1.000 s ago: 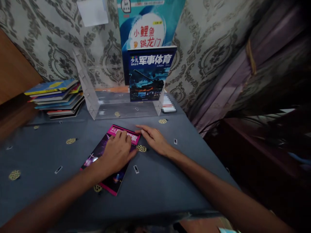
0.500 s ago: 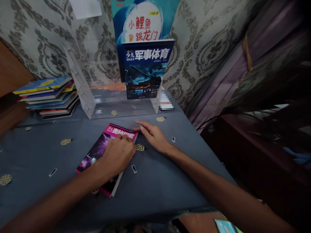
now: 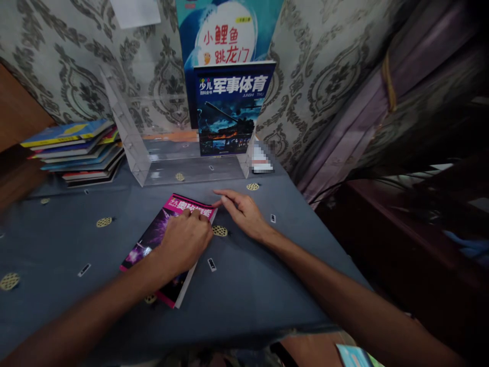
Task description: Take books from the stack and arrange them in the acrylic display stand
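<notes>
A pink-and-black book [image 3: 153,232] with a purple burst on its cover lies slantwise on the table. My left hand [image 3: 187,232] rests on top of it with fingers curled down over the cover near its right edge; the thumb and fingertips are hidden. At the upper right corner of the book is my right hand [image 3: 244,214], palm turned inward, its index finger stretched out and its fingertips by the book's edge. Behind both hands, a clear acrylic book stand [image 3: 135,153] holds a dark blue book [image 3: 229,114] with a tank and a taller teal book [image 3: 225,30].
A stack of several books [image 3: 82,150] sits at the left rear. The blue tablecloth [image 3: 260,285] has pineapple prints and reaches the table's right edge. A purple curtain [image 3: 355,112] hangs at the right, beside patterned wallpaper [image 3: 317,66]. Below the front edge lies a light blue item [image 3: 353,356].
Hardly anything differs. The whole view has shifted very slightly; both hands and the pink-and-black book keep their places.
</notes>
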`<state>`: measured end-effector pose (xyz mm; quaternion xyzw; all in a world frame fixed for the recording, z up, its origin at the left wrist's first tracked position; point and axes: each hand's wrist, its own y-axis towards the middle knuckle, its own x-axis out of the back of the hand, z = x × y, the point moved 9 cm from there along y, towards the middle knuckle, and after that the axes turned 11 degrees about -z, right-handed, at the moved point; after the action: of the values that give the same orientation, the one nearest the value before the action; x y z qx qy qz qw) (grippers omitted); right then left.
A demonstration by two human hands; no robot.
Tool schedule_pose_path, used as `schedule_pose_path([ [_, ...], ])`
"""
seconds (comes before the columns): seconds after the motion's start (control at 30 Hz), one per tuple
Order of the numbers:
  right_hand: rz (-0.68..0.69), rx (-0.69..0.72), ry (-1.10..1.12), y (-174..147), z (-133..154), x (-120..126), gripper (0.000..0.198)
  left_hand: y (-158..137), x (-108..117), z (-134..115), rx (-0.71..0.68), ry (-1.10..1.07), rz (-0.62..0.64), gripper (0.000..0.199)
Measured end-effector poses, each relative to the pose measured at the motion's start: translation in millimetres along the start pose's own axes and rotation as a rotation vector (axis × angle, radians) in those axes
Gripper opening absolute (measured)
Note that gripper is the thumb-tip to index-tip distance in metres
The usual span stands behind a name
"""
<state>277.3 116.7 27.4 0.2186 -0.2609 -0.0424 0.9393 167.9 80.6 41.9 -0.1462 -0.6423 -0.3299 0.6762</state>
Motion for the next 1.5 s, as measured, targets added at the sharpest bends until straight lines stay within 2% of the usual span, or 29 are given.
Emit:
schedule_pose_path([
  [0.17,0.085,0.129,-0.264,-5.2,10.2,-9.8,0.034,-0.2,-4.4,-7.6,0.022,0.028,0.039,0.027],
  [0.3,0.143,0.137,-0.402,-7.6,12.6,-16.3,0.034,-1.1,-3.6,-8.5,0.019,0.059,0.075,0.028],
  [0.37,0.175,0.131,-0.451,-8.8,14.9,-19.0,0.033,-7.8,-2.2,-3.0,-0.021,0.009,0.081,0.031],
  [0.5,0.215,0.151,-0.584,-11.6,24.3,-21.9,0.032,-43.2,2.1,15.1,-0.217,-0.311,0.068,0.062],
  [0.57,0.229,0.166,-0.649,-12.9,28.5,-23.5,0.030,-69.0,-3.1,25.3,-0.295,-0.453,0.153,0.081],
  [0.63,0.249,0.172,-0.673,-13.9,29.7,-26.2,0.029,-88.6,-8.1,36.7,-0.287,-0.483,0.198,0.090],
  [0.7,0.264,0.170,-0.643,-14.2,27.9,-29.3,0.028,-99.4,-9.5,42.2,-0.257,-0.473,0.188,0.088],
  [0.8,0.261,0.194,-0.525,-13.0,22.8,-33.5,0.029,-101.9,-6.6,36.1,-0.262,-0.432,0.119,0.079],
  [0.97,0.234,0.289,-0.353,-11.0,14.6,-36.2,0.036,-85.8,-7.7,19.6,-0.286,-0.291,0.006,0.070],
  [1.17,0.232,0.293,-0.262,-11.2,11.1,-31.1,0.041,-65.6,-15.8,9.7,-0.307,-0.155,-0.117,0.074],
  [1.37,0.250,0.304,-0.145,-14.6,19.4,-29.4,0.038,-67.8,-11.2,7.3,-0.342,-0.151,-0.217,0.065],
  [1.5,0.246,0.319,-0.064,-27.1,34.1,-29.2,0.035,-73.9,3.2,3.2,-0.383,-0.156,-0.363,0.051],
])
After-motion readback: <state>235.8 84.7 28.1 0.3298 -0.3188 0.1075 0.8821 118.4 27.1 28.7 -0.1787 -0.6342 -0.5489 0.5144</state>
